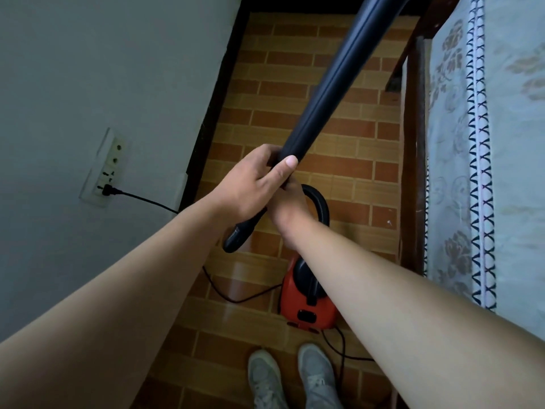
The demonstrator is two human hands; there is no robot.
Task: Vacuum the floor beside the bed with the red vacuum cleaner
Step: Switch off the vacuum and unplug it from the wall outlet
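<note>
Sensibly, the left hand (250, 187) fingers are gripping the wand (339, 84), the right hand's (290, 208) are hiding so I cannot tell, while the vacuum (321, 314) is sitting on the floor (280, 84) beside the bed (516, 143); slow strokes avoiding the cord (141, 197) are looking wisest.

Left hand (250, 185), right hand (290, 211) around wand (339, 84)

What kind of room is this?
Probably a home bedroom: a mattress on a wooden bed frame along the right, a plugged-in wall socket on the left, and a red vacuum cleaner on the brick-pattern floor between them, its black tube held in the left hand.
</note>
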